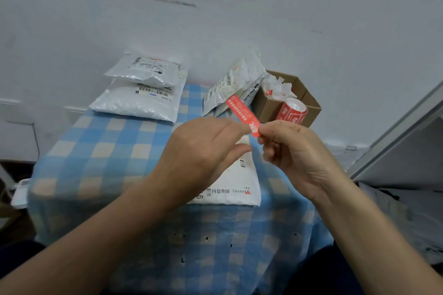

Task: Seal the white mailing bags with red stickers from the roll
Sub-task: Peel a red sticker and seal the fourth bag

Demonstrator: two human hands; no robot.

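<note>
right hand point(287, 151) pinches the near end of a red sticker point(242, 112), left hand point(203, 151) spread, fingertip touching it, both above the white mailing bag point(239, 189); sticker roll point(291, 111) sits far right in a cardboard box point(265, 108).

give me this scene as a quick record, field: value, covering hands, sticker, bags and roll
sticker: red sticker, off the roll, held in the air
right hand: right hand pinches the sticker's lower end
left hand: left hand, fingers straight, index tip at that same end
bag below: white mailing bag flat on checked cloth, partly hidden by the hands
roll: sticker roll in cardboard box
other bags: stacked bags far left; leaning bags beside the box
</note>
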